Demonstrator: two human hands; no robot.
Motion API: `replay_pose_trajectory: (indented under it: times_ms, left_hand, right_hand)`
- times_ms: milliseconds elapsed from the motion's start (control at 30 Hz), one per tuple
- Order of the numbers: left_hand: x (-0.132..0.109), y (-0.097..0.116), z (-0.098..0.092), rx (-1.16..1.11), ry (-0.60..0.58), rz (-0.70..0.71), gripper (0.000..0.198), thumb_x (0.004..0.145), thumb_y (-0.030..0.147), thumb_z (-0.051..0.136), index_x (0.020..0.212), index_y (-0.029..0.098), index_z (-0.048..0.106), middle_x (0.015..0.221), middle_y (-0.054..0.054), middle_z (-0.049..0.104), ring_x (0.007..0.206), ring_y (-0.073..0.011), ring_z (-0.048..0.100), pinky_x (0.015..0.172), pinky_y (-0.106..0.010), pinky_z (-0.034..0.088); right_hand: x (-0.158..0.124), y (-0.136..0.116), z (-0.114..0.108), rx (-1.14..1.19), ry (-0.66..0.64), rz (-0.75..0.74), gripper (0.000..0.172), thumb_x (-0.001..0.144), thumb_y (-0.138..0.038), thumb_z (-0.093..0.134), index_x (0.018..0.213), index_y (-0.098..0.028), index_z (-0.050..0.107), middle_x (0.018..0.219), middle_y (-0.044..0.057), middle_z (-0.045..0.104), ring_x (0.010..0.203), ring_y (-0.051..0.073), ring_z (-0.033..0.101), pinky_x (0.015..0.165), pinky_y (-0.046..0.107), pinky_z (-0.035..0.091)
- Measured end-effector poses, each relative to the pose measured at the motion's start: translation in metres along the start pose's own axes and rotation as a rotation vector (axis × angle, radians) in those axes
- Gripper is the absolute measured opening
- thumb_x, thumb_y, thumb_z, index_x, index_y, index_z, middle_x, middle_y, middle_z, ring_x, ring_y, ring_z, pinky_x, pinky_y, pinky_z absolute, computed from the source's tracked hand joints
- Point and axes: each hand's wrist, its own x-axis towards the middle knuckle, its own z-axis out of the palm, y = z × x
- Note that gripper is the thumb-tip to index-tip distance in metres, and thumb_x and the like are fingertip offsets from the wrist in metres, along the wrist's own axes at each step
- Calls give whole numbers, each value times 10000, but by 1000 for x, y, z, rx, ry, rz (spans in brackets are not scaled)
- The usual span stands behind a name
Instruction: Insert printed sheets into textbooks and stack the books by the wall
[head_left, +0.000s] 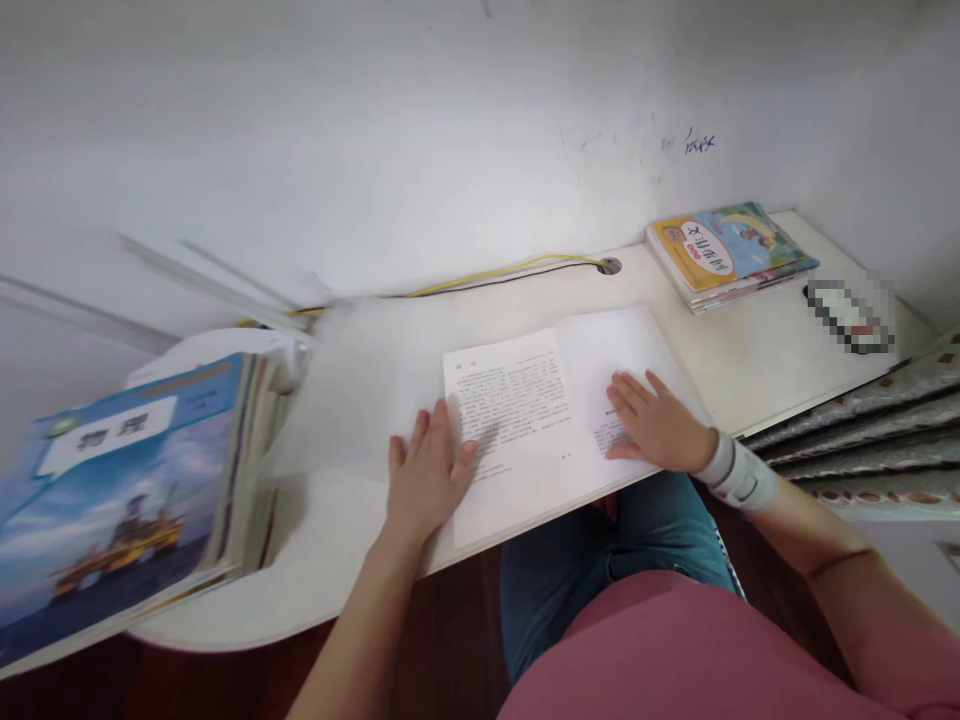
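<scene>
An open book [517,400] with printed text lies on the white table in front of me, its pages spread to both sides. My left hand [429,470] rests at the left edge of the book, fingers apart and palm down, with nothing in its grip. Flat on the right-hand page lies my right hand [654,420], its fingers stretched out and covering part of the printed lines. To the left of the book spreads a pale, translucent sheet [360,385]; what it is made of I cannot tell.
A stack of books with a blue cover [120,500] stands at the left end of the table [330,560]. At the back right lies another pile of booklets [731,250], beside a blurred-out object [851,315]. Cables [495,272] run along the wall to a hole.
</scene>
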Motion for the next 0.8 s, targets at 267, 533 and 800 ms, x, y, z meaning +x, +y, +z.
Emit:
replay_pose_trajectory:
  times_ms: [267,533,800]
  left_hand:
    - [0,-2,0,14,-7,13,699,913,460,170,1471,39,176,1505,-175,279,1404,-319,198,1111,-557,136]
    - [0,0,0,27,-24,-7,702,913,452,182,1467,22,169,1502,-196,277,1409,-307,190,1122,-528,132]
    - [-1,3,-4,15,-26,10,682,910,438,199,1452,25,228,1500,-201,272,1407,-318,191,1113,-556,131]
  right_hand:
    - [-8,-25,21,45,61,148,864,857,-681,290,1391,-6,362,1457,230,339,1367,311,289,1109,545,178]
    - [-10,-20,18,29,46,163,854,859,-681,271,1392,-20,366,1453,232,345,1364,315,294,1100,572,165]
    - [-10,-19,19,21,24,188,866,863,-684,218,1398,-16,354,1458,239,329,1368,321,284,1102,582,144]
